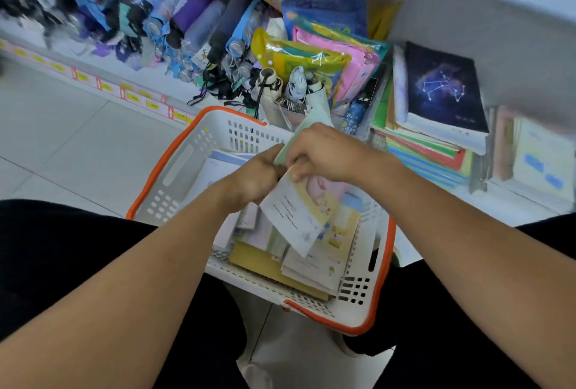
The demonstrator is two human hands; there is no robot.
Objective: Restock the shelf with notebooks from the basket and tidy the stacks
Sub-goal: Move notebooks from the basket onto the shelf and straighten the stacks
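At far left, a lower shelf row holds folded umbrellas (174,26), blurred and no part of the job. Nearer the middle, the white basket (174,170) with its orange rim sits on the floor between the person's knees, and more notebooks (280,264) lie flat in its bottom.

Above the basket the two hands meet. The left hand (254,178) comes in from the lower left with fingers curled, gripping the upper end of a pale illustrated notebook (299,217); that booklet hangs tilted, its long axis running from the hands down toward the basket's near right corner. The right hand (324,151) sits just beside and slightly above, knuckles up, its fingertips pinching at the same bundle, and a mint-green cover (308,129) sticks up between the two hands toward the shelf. How many booklets are held I cannot tell.

To the right and beyond the hands lies the goal: the notebook stack (427,145) on the shelf, topped by a dark constellation-cover book (442,89). It lies up and to the right, so the right hand is nearer. The carry likely runs that way, with the booklets levelled to lie flat on the stack.
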